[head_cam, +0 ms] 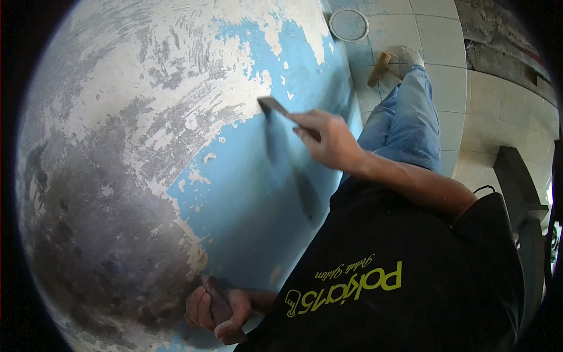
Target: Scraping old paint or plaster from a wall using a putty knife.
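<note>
My right hand (336, 138) grips a flat metal scraper (275, 105). Its blade is at the border between light blue paint (246, 176) and a stripped white-and-grey part of the wall (176, 83). Whether the edge touches the surface is hard to tell. Low in the view, my left hand (237, 312) is closed around a brown oblong object (217, 301), close to the wall; what it is stays unclear. Shadows of the scraper and arm fall across the blue paint. Ragged white chips mark where paint is off.
By the wall's foot, a round container with a pale rim (349, 25) stands on the tiled floor (440, 39). A paint roller (379, 69) lies beside my foot (411, 56). To my right is a dark piece of furniture (517, 176). Rough, broken flooring (497, 53) borders the tiles.
</note>
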Demonstrator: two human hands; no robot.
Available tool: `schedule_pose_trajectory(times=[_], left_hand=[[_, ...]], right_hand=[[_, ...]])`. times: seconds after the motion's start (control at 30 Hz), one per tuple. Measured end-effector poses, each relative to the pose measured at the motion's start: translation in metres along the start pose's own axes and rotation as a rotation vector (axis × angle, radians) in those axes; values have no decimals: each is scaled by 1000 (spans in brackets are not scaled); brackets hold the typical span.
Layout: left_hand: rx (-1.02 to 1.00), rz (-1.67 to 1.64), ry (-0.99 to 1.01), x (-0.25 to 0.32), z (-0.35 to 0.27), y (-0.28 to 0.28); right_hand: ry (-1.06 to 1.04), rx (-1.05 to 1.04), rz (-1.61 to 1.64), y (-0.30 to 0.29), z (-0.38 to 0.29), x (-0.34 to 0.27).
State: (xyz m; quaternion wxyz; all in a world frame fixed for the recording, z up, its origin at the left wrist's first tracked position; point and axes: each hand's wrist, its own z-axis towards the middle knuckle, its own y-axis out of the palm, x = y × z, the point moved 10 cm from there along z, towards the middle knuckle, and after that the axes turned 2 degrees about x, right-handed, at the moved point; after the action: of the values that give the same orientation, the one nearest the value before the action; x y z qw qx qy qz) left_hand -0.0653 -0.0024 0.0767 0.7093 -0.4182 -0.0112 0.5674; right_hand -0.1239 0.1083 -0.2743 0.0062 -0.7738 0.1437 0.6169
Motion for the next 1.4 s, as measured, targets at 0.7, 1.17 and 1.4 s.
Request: schedule_pose_trajectory(times=[0.7,1.17,1.4], left_hand=[[87,-96,-96,-13,-6,-2],[87,-87,-49,-12,-2,-8],[88,-79,-50,-7,0,-2]], right_hand=[[1,107,-43,-20,59,2],[6,-50,-28,-11,31,-10],[44,-47,-50,-13,44,-13]])
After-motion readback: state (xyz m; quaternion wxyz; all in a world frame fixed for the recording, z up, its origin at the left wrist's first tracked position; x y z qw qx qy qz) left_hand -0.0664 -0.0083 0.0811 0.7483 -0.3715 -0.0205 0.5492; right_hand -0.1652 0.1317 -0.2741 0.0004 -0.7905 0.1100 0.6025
